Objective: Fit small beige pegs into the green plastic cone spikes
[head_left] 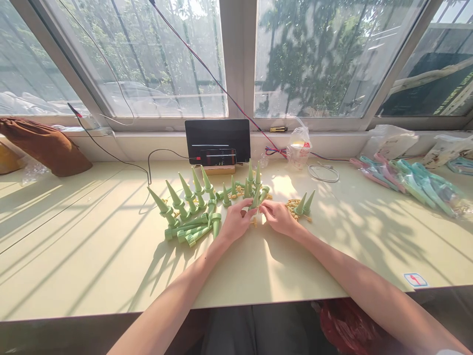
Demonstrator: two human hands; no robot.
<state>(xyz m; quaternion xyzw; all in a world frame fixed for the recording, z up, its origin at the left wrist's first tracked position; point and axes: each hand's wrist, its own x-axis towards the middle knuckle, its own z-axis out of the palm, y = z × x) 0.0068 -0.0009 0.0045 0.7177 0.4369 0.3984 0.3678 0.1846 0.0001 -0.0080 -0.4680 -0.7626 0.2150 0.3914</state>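
Observation:
My left hand [238, 220] is closed round a green plastic spike [255, 198] whose pointed tip leans up and away. Right beside it my right hand [279, 217] pinches at the spike's near end; whatever lies between those fingertips is too small to make out. To the left of my hands several green spikes [188, 195] stand point-up, and several more green spikes [194, 230] lie in a heap before them. Beyond my fingers another cluster of upright spikes [250, 173] stands. Near my right wrist is a pile of small yellow parts [291, 204] with two green spikes [305, 204] upright beside it.
A dark tablet [218, 135] with a phone [220, 157] in front leans by the window sill. Cables cross the back. To the right lie a coiled cable [323, 172] and bagged pink and teal items [414, 180]. A brown bag [44, 145] sits at left.

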